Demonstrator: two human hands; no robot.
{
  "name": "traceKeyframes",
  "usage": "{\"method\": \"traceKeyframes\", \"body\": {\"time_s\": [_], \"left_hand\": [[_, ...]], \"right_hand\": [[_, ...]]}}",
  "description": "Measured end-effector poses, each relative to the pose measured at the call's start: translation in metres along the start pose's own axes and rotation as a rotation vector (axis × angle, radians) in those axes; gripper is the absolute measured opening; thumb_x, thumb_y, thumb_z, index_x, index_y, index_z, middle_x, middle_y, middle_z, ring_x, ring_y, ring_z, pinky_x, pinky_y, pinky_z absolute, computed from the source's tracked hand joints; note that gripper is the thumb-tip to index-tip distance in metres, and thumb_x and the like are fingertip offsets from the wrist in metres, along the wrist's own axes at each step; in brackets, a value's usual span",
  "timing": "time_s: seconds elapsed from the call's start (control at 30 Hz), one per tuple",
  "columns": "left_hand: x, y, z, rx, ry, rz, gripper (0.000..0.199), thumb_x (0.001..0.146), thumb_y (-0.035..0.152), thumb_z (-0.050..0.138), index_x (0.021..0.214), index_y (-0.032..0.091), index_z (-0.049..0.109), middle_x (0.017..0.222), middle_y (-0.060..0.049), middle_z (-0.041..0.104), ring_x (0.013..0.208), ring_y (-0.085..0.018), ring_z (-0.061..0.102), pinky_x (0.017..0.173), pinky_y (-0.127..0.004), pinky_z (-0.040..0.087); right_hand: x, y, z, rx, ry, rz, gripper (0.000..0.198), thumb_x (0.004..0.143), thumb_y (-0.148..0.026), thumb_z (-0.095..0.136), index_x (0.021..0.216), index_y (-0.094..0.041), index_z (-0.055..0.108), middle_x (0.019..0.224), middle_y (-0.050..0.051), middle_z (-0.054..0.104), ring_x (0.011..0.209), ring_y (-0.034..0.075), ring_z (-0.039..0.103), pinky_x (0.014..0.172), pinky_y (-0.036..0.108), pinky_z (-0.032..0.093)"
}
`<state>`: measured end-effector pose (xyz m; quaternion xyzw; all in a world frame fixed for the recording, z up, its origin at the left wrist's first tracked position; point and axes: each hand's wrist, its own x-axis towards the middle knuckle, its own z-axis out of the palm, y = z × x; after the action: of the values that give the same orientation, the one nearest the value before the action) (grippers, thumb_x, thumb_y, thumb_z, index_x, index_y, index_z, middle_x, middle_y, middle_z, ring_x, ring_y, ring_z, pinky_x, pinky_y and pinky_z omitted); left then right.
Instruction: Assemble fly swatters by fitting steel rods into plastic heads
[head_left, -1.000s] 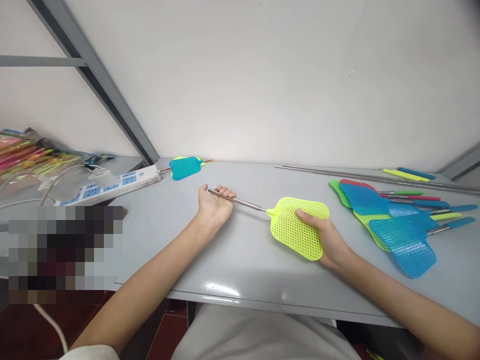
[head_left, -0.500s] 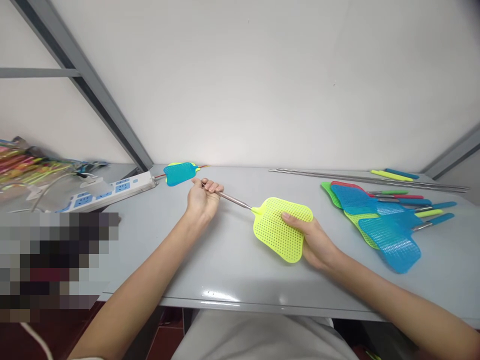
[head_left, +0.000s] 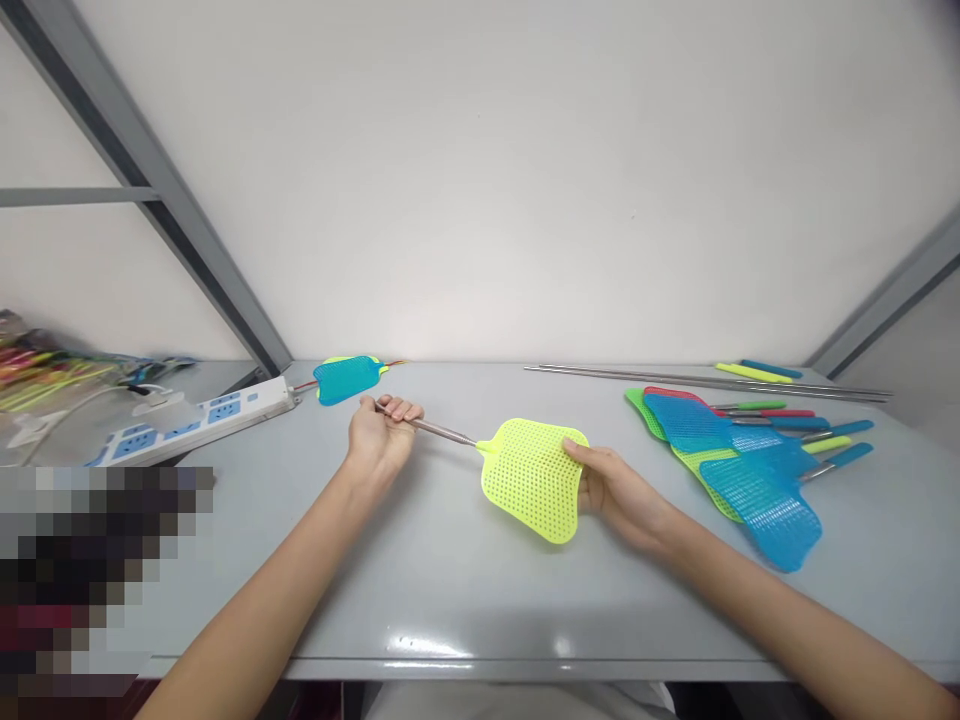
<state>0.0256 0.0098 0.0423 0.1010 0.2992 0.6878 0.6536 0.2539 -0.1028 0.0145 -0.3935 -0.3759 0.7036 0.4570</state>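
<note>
A yellow-green fly swatter (head_left: 529, 485) with a perforated head and a thin metal rod is held between my two hands above the grey table. My left hand (head_left: 381, 435) is closed around the rod, hiding the rod's far end. At the head's right edge, my right hand (head_left: 615, 490) pinches the plastic, thumb on top and fingers behind. Off to the right lies a pile of fly swatters (head_left: 757, 500) with blue, green, red and yellow heads. Past my left hand, a blue swatter head (head_left: 349, 380) rests over a yellow one.
Long metal rods (head_left: 705, 379) lie along the back of the table (head_left: 450, 610). Yellow and blue handle grips (head_left: 754, 372) sit behind them. A white power strip (head_left: 202, 425) with plugged cords is at the left, near colourful packaged items (head_left: 52, 375). A wall rises behind.
The view has shifted, so the table sits lower in it. Both hands keep their hold on the swatter; my right-hand grip is now closer to the head's edge.
</note>
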Motion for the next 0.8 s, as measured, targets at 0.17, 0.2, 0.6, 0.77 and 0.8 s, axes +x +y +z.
{"method": "traceKeyframes", "body": {"time_s": [0.17, 0.2, 0.6, 0.77, 0.8], "left_hand": [[0.000, 0.003, 0.000, 0.002, -0.010, 0.035, 0.036, 0.088, 0.030, 0.015, 0.057, 0.017, 0.029, 0.039, 0.007, 0.024, 0.031, -0.004, 0.022, 0.032, -0.016, 0.024], [0.000, 0.004, 0.000, 0.002, -0.018, 0.052, 0.036, 0.088, 0.030, 0.017, 0.058, 0.017, 0.030, 0.039, 0.007, 0.024, 0.030, -0.004, 0.022, 0.032, -0.016, 0.023], [-0.008, 0.004, 0.006, 0.148, -0.136, -0.181, 0.029, 0.087, 0.022, 0.027, 0.061, 0.014, 0.036, 0.044, 0.008, 0.025, 0.030, -0.001, 0.022, 0.027, -0.011, 0.020], [-0.013, 0.000, 0.004, 0.445, -0.292, -0.331, 0.023, 0.084, 0.026, 0.035, 0.067, 0.012, 0.043, 0.048, 0.007, 0.027, 0.032, 0.000, 0.022, 0.027, -0.011, 0.018], [-0.014, 0.000, 0.003, 0.518, -0.313, -0.330, 0.022, 0.083, 0.027, 0.038, 0.068, 0.012, 0.044, 0.049, 0.007, 0.027, 0.033, 0.000, 0.021, 0.028, -0.011, 0.017]], "right_hand": [[0.004, -0.005, -0.008, -0.075, -0.026, -0.024, 0.040, 0.079, -0.044, 0.040, 0.096, -0.014, 0.060, 0.088, 0.010, 0.061, 0.069, 0.015, 0.056, 0.060, 0.027, 0.046], [0.005, -0.005, -0.009, -0.083, -0.021, -0.030, 0.040, 0.079, -0.045, 0.040, 0.095, -0.014, 0.060, 0.085, 0.009, 0.061, 0.067, 0.014, 0.056, 0.059, 0.027, 0.046], [0.015, -0.009, -0.032, -0.118, 0.178, -0.043, 0.031, 0.075, -0.040, 0.049, 0.085, -0.015, 0.062, 0.074, 0.006, 0.059, 0.057, 0.010, 0.053, 0.053, 0.022, 0.044], [0.015, -0.017, -0.038, -0.139, 0.222, -0.074, 0.028, 0.075, -0.038, 0.049, 0.085, -0.015, 0.062, 0.074, 0.006, 0.059, 0.057, 0.010, 0.053, 0.054, 0.023, 0.045], [0.014, -0.021, -0.040, -0.153, 0.235, -0.094, 0.028, 0.075, -0.038, 0.049, 0.085, -0.015, 0.062, 0.075, 0.006, 0.059, 0.057, 0.010, 0.053, 0.054, 0.023, 0.045]]}}
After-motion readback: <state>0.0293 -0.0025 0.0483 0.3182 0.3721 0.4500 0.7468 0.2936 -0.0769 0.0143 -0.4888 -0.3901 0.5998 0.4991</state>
